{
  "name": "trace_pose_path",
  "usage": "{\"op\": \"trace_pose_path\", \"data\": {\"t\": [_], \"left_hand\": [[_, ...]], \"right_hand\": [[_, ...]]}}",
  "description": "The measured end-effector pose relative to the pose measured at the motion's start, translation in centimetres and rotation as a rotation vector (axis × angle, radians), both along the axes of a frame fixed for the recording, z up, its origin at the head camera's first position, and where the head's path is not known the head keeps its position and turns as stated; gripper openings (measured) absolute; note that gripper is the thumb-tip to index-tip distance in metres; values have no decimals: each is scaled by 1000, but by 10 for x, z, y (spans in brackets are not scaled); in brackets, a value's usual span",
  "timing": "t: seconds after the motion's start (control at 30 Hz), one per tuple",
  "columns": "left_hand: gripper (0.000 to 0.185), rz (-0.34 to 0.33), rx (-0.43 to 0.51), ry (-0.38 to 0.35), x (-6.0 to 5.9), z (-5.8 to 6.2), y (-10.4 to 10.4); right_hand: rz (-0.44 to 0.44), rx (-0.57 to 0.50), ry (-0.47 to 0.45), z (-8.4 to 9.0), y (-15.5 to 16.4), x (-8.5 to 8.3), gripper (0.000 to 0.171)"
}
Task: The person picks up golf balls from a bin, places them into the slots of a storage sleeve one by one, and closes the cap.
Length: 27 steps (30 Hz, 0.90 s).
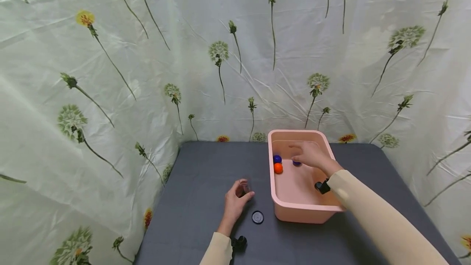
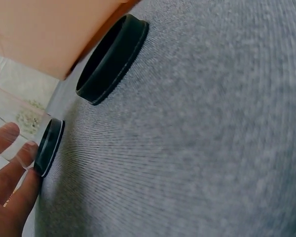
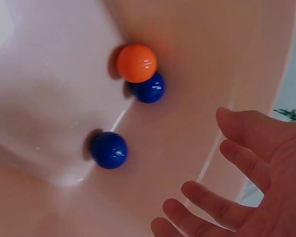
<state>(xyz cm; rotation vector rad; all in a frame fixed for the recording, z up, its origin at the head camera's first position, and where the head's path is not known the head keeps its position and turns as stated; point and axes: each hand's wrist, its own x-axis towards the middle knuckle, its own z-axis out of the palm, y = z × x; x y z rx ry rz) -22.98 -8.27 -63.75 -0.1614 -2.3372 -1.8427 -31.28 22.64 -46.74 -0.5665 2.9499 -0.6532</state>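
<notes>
Table [image 1: 206,175]: sitting under everything, grey.
Pink tub [image 1: 294,212]: sitting on the table, holding three balls.
Right hand [image 1: 310,154]: reaching into the tub, fingers spreading apart over a blue ball [image 3: 109,149].
Left hand [image 1: 235,201]: wrapping its fingers around a clear jar [image 2: 15,116] beside a black lid [image 1: 258,217].

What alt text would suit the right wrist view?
The right hand, fingers spread and holding nothing, hovers inside a pink bin above three small balls: an orange ball touching a blue ball, and a second blue ball apart.
</notes>
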Motion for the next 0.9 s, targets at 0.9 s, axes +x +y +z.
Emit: {"op": "trace_pose_path", "data": {"t": [0.9], "left_hand": [[44, -3, 7, 37, 1, -8, 3]], "right_hand": [[-116, 121, -255, -60, 11, -38, 29]]}}
